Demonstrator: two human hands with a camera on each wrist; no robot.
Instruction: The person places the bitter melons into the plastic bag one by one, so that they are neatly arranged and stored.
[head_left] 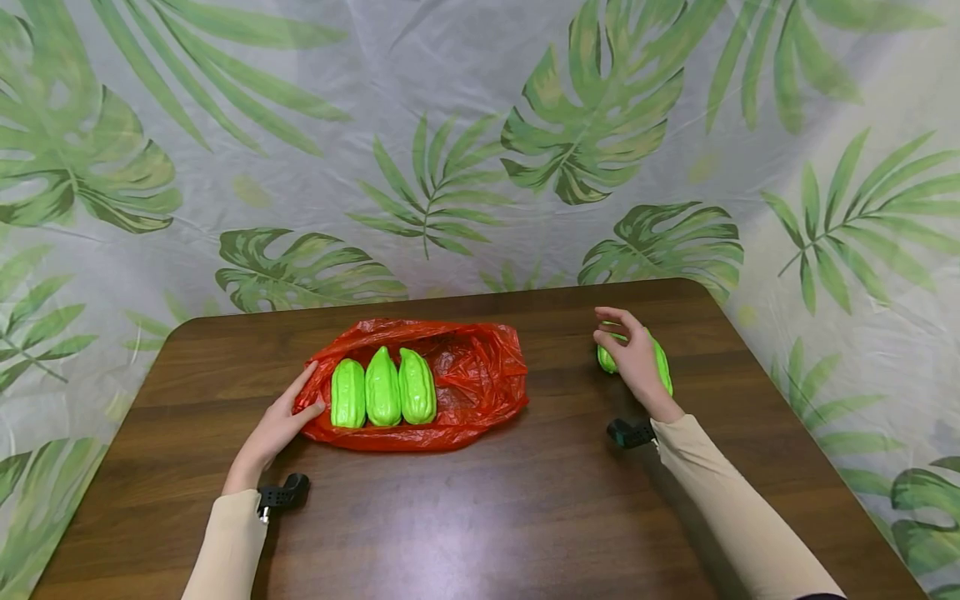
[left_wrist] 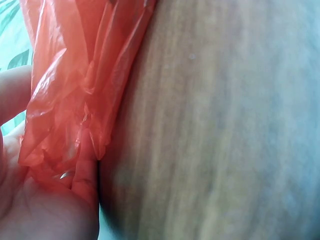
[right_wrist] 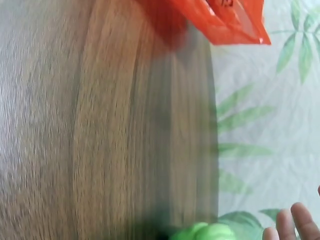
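Three bright green, ridged, gourd-like pieces (head_left: 383,392) lie side by side in the left part of a spread red plastic bag (head_left: 480,375). My left hand (head_left: 273,429) grips the bag's left end. In the left wrist view, crumpled red plastic (left_wrist: 75,100) lies between the thumb and fingers. At the table's right, my right hand (head_left: 636,362) hangs over more green ridged shapes (head_left: 663,368), its fingers loosely bent and holding nothing. The hand hides whether these are one piece or two. A green tip (right_wrist: 205,232) shows beside the fingers in the right wrist view.
The brown wooden table (head_left: 450,517) has rounded far corners. A leaf-patterned cloth (head_left: 450,150) hangs behind it and along its sides. Bare wood lies between the bag and the right-hand green shapes.
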